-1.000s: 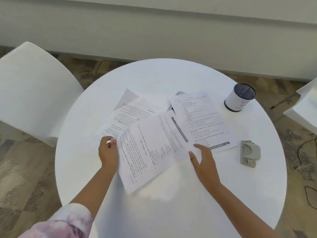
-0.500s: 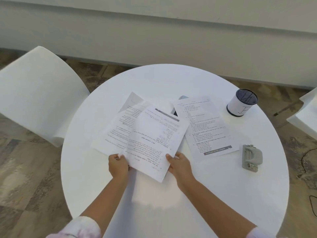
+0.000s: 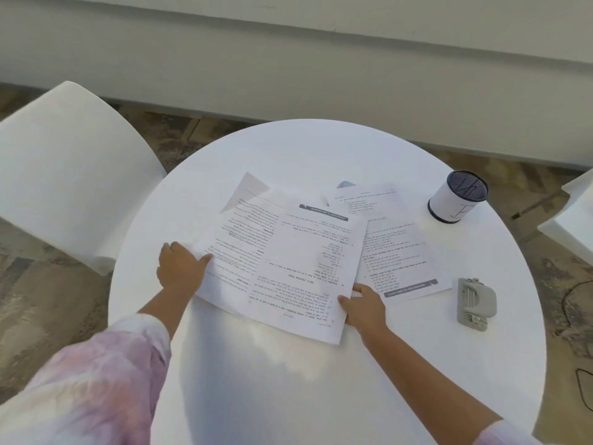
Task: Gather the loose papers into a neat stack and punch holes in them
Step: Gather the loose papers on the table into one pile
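Note:
Several printed sheets lie overlapping on the round white table (image 3: 288,390). The top sheet (image 3: 308,268) lies skewed over a left sheet (image 3: 244,239) and partly over a right sheet (image 3: 401,252). A blank corner of another sheet (image 3: 248,191) sticks out at the back. My left hand (image 3: 181,268) holds the left sheet's edge, thumb on top. My right hand (image 3: 364,306) pinches the top sheet's near right edge, thumb on the sheet and fingers under it. A grey hole punch (image 3: 476,303) sits right of the papers, untouched.
A white pen cup with a dark mesh rim (image 3: 457,200) stands at the table's back right. A white chair (image 3: 64,175) stands to the left and another chair (image 3: 574,213) at the right edge. A dark cable (image 3: 574,303) lies on the floor.
The top sheet has been swung round and laid over the left sheet. My left hand moved up to the left sheet's edge. My right hand shifted right along the top sheet's near edge.

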The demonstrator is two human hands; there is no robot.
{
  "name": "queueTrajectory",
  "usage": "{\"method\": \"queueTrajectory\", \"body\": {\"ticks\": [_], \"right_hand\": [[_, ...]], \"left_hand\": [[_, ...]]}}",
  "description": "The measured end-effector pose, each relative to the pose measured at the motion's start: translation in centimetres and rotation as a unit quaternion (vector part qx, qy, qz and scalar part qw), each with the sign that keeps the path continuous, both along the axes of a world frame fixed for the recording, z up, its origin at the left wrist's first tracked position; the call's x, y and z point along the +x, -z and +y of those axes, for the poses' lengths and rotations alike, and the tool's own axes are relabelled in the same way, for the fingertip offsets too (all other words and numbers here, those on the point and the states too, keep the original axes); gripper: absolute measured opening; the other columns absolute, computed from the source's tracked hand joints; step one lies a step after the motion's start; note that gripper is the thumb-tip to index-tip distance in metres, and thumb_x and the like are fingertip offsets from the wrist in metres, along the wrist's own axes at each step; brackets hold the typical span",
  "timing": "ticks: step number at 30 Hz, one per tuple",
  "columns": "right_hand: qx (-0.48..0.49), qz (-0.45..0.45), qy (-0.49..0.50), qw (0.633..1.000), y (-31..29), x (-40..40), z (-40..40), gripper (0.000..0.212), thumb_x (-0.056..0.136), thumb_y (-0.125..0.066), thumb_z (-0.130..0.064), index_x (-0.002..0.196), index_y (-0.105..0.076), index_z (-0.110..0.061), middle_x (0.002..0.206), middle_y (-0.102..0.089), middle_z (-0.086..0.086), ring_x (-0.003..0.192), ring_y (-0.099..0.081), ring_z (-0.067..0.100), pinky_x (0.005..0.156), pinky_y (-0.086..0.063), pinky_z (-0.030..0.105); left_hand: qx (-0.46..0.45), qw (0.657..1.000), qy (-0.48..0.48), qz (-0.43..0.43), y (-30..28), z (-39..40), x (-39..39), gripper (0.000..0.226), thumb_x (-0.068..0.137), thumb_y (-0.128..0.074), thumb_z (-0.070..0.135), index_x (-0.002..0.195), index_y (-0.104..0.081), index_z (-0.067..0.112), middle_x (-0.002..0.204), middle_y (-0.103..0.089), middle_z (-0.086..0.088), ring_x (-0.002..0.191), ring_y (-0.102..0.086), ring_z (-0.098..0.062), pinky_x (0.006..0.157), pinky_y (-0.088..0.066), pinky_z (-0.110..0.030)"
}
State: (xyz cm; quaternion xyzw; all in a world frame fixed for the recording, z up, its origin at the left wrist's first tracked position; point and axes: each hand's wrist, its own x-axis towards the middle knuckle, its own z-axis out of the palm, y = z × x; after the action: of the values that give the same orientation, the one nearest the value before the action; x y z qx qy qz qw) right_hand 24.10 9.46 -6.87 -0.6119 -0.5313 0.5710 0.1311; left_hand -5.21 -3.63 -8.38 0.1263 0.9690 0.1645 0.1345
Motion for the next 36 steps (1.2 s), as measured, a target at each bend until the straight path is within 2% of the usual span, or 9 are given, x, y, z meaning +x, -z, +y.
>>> {"method": "queueTrajectory", "body": {"ticks": [3, 8, 12, 16, 22, 26, 29, 33, 36], "right_hand": [[0.007, 0.011, -0.004, 1.0, 0.1, 0.4, 0.1, 0.028, 0.085, -0.058, -0.007, 0.111, -0.053, -0.013, 0.105, -0.066, 0.013, 0.091, -0.066, 0.026, 0.061, -0.055, 0.031], [-0.01, 0.045, -0.012, 0.999, 0.1, 1.3, -0.3, 0.022, 0.085, -0.06, -0.008, 0.107, -0.057, -0.011, 0.094, -0.07, 0.012, 0.084, -0.068, 0.022, 0.068, -0.057, 0.034], [-0.017, 0.065, -0.01, 0.998, 0.0, 2.0, -0.5, 0.02, 0.086, -0.059, -0.007, 0.106, -0.056, -0.009, 0.088, -0.071, 0.01, 0.081, -0.069, 0.02, 0.062, -0.057, 0.026], [-0.031, 0.079, -0.003, 0.996, -0.2, 1.8, -0.7, 0.019, 0.087, -0.059, -0.006, 0.105, -0.056, -0.009, 0.088, -0.071, 0.011, 0.079, -0.068, 0.019, 0.055, -0.056, 0.019], [-0.002, 0.085, 0.004, 0.996, -0.4, 2.0, -0.6, 0.016, 0.091, -0.054, -0.013, 0.107, -0.055, -0.015, 0.086, -0.069, 0.003, 0.08, -0.066, 0.018, 0.067, -0.055, 0.034], [0.021, 0.09, 0.022, 0.995, -0.9, 2.0, -0.2, 0.017, 0.092, -0.052, -0.015, 0.108, -0.057, -0.014, 0.089, -0.065, 0.001, 0.078, -0.062, 0.016, 0.062, -0.05, 0.028], [0.04, 0.097, 0.018, 0.994, -1.8, 1.8, 0.0, 0.02, 0.092, -0.052, -0.017, 0.111, -0.057, -0.013, 0.092, -0.065, 0.001, 0.083, -0.063, 0.018, 0.066, -0.05, 0.025], [0.022, 0.111, 0.022, 0.993, -2.6, 1.1, 0.4, 0.018, 0.091, -0.053, -0.019, 0.108, -0.06, -0.016, 0.101, -0.069, 0.005, 0.095, -0.066, 0.026, 0.086, -0.054, 0.043], [-0.001, 0.098, 0.023, 0.995, -2.7, 0.7, 1.0, 0.012, 0.091, -0.053, -0.021, 0.1, -0.061, -0.022, 0.105, -0.068, 0.007, 0.099, -0.065, 0.029, 0.089, -0.052, 0.048]], "left_hand": [[-0.022, 1.0, 0.016, -0.005, -0.2, 1.0, -0.7, 0.069, 0.077, -0.067, 0.043, 0.121, -0.041, -0.003, 0.124, -0.046, -0.023, 0.117, -0.044, -0.039, 0.093, -0.037, -0.05], [-0.016, 0.999, -0.005, -0.034, -0.1, 1.9, -1.4, 0.051, 0.084, -0.061, 0.036, 0.122, -0.045, 0.007, 0.124, -0.046, -0.018, 0.116, -0.046, -0.036, 0.096, -0.032, -0.047], [-0.009, 0.995, -0.02, -0.097, -0.1, 2.1, -1.6, 0.056, 0.079, -0.066, 0.038, 0.123, -0.044, 0.01, 0.125, -0.046, -0.016, 0.116, -0.047, -0.036, 0.098, -0.03, -0.045], [-0.018, 0.996, -0.034, -0.084, 0.0, 1.9, -1.0, 0.058, 0.077, -0.069, 0.039, 0.12, -0.046, 0.008, 0.122, -0.051, -0.016, 0.115, -0.048, -0.035, 0.095, -0.034, -0.043], [0.157, 0.982, -0.029, -0.105, 0.1, 0.1, -1.5, 0.026, 0.088, -0.056, 0.016, 0.108, -0.056, 0.0, 0.106, -0.059, -0.014, 0.103, -0.053, -0.032, 0.081, -0.037, -0.032], [0.267, 0.955, -0.067, -0.113, -0.3, -1.3, -1.5, 0.015, 0.087, -0.054, 0.013, 0.094, -0.062, 0.002, 0.091, -0.057, -0.008, 0.082, -0.05, -0.024, 0.074, -0.035, -0.026], [0.317, 0.935, -0.079, -0.138, -0.8, -1.9, -0.3, 0.015, 0.088, -0.054, 0.012, 0.096, -0.063, 0.003, 0.091, -0.058, -0.007, 0.084, -0.051, -0.021, 0.077, -0.037, -0.026], [0.372, 0.908, -0.081, -0.177, -1.5, -2.0, 3.1, 0.015, 0.089, -0.056, 0.012, 0.101, -0.06, 0.004, 0.093, -0.059, -0.008, 0.085, -0.053, -0.02, 0.079, -0.039, -0.027], [0.395, 0.89, -0.065, -0.219, -1.4, -1.8, 6.0, 0.007, 0.09, -0.054, 0.01, 0.094, -0.059, 0.009, 0.083, -0.062, -0.003, 0.079, -0.056, -0.021, 0.071, -0.043, -0.025]]}}
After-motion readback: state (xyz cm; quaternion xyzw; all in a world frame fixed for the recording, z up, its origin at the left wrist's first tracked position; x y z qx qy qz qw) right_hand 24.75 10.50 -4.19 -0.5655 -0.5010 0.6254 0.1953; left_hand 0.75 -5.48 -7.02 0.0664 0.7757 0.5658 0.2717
